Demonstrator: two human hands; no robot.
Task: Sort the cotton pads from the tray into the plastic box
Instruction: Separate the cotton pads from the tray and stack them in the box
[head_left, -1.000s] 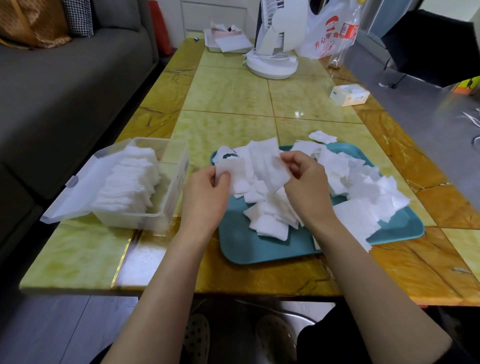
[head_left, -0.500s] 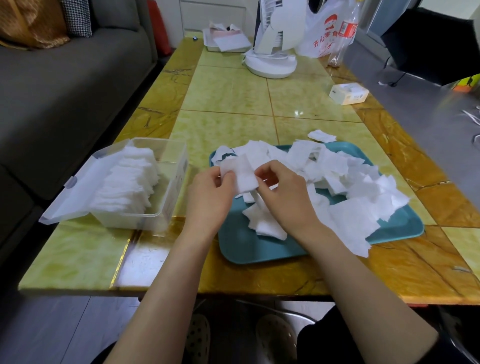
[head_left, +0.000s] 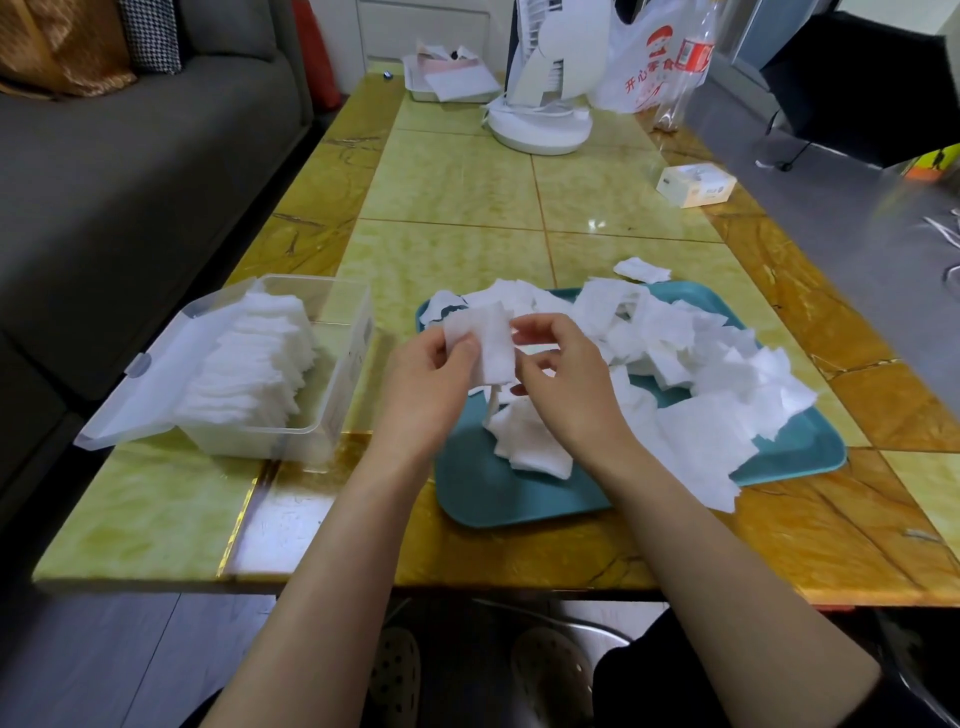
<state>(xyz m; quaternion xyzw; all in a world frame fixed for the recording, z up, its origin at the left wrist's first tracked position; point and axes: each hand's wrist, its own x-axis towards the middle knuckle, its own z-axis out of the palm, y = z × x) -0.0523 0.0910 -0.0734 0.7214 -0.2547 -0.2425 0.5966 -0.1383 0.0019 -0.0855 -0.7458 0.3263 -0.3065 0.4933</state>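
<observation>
While both hands hover above the teal tray (head_left: 519, 499), you've got one cotton pad (head_left: 485, 345) held up between them. Your left hand (head_left: 431, 384) grips its left side, thumb and fingers curled round it, and your right hand (head_left: 566, 384) pinches the right edge with bent fingertips. Below lies the heap of loose pads (head_left: 701, 374), spread across the tray. To your left, the plastic box (head_left: 332, 410) sits on the table (head_left: 457, 182), lid open, with a stack of pads (head_left: 254, 364) inside.
</observation>
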